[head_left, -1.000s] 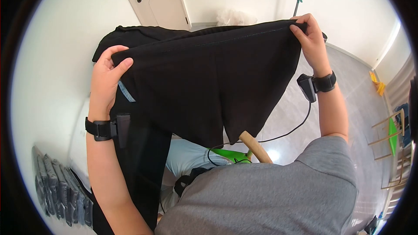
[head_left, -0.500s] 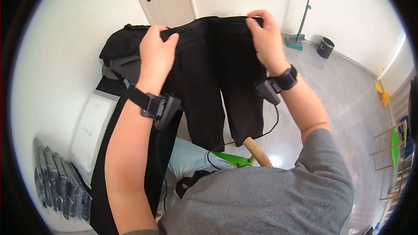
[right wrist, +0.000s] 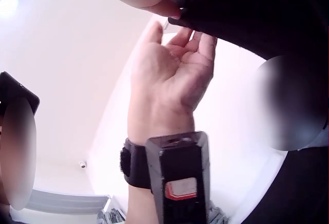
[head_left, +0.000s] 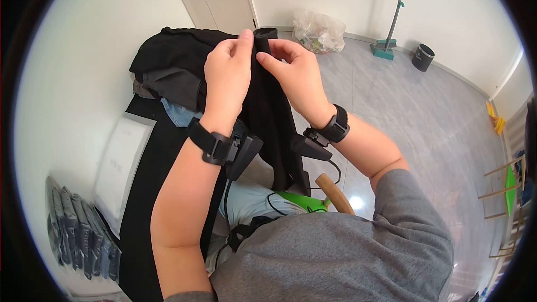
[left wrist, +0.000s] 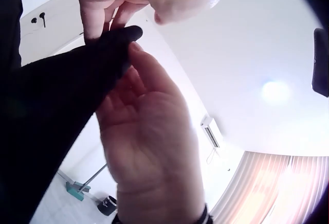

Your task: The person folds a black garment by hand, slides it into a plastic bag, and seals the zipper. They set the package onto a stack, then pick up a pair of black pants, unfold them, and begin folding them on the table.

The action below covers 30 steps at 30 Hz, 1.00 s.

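Note:
Black trousers hang folded together lengthwise in front of the person, with the top edge held up. The right hand pinches that upper edge between thumb and fingers; in the left wrist view the thumb of the right hand presses the cloth's corner. Beside it, the left hand touches the cloth from the left. The right wrist view shows the left hand with its fingers at the cloth and its thumb standing apart.
Piled dark clothes lie on the black surface at left, near a white package. Bagged dark items stand at lower left. A chair's wooden part is close below the trousers. A broom and dustpan stand beyond.
Both hands have come together from wide apart, bringing the two ends of the waistband together and folding the trousers narrower. The left hand's thumb has come off the cloth.

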Each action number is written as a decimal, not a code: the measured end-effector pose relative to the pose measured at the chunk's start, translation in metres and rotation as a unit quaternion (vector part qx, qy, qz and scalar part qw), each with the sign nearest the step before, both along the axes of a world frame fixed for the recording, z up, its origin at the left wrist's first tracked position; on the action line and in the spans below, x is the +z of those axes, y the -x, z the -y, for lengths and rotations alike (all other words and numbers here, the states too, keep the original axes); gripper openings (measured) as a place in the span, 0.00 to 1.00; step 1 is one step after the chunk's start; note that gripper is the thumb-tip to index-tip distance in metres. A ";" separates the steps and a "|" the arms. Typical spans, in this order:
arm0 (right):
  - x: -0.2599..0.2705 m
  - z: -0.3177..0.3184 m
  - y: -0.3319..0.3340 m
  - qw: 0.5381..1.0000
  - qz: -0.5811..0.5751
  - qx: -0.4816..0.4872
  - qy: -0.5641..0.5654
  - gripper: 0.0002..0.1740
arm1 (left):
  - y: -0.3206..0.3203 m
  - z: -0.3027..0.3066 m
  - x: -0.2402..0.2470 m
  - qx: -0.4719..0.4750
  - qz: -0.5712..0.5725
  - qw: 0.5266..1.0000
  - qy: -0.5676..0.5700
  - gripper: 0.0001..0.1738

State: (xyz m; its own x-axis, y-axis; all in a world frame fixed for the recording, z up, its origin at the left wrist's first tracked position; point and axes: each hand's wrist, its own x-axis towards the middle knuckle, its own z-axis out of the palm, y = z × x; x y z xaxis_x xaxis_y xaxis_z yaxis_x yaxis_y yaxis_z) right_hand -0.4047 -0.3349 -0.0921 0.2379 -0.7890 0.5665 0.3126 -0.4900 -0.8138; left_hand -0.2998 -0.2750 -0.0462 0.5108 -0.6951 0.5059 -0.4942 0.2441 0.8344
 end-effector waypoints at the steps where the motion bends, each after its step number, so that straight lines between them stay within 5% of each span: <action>1: -0.001 -0.002 0.001 1.000 -0.001 0.000 0.000 0.21 | -0.002 -0.002 0.001 -0.044 -0.060 0.997 -0.035 0.26; 3: -0.002 -0.011 0.004 0.997 -0.019 -0.043 0.054 0.22 | 0.001 -0.011 0.005 -0.110 -0.099 0.985 -0.091 0.36; 6: -0.003 -0.021 0.002 0.993 -0.026 -0.084 0.073 0.23 | 0.007 -0.018 0.001 -0.187 -0.087 0.977 -0.053 0.36; 12: -0.005 -0.006 -0.003 0.996 0.026 -0.069 0.048 0.20 | 0.012 -0.018 -0.004 -0.163 -0.038 0.985 -0.047 0.34; 14: -0.004 0.005 -0.001 0.998 0.048 0.012 -0.042 0.15 | 0.011 -0.009 -0.014 -0.129 0.101 0.985 0.061 0.23; 17: -0.001 0.024 0.011 0.978 0.096 0.142 -0.122 0.13 | -0.003 -0.015 -0.002 -0.173 0.087 0.981 -0.006 0.19; 18: 0.002 0.025 0.016 0.974 0.099 0.162 -0.125 0.13 | -0.009 -0.017 0.006 -0.190 0.084 0.978 -0.014 0.22; 20: 0.013 0.019 0.027 0.971 0.092 0.190 -0.112 0.13 | -0.028 -0.018 0.020 -0.104 0.340 0.935 0.021 0.40; 22: 0.021 0.011 0.039 0.967 0.083 0.214 -0.106 0.13 | -0.036 -0.016 0.025 -0.105 0.442 0.891 0.021 0.43; 25: 0.033 0.007 0.054 0.956 0.080 0.267 -0.090 0.14 | -0.035 -0.016 0.038 -0.224 0.384 0.893 -0.068 0.42; 28: 0.034 0.015 0.066 0.949 0.084 0.298 -0.067 0.14 | -0.020 -0.024 0.058 -0.192 0.418 0.875 -0.148 0.35; 30: 0.029 0.029 0.068 0.896 0.069 0.432 -0.079 0.20 | -0.009 -0.023 0.061 -0.251 0.362 0.878 -0.188 0.28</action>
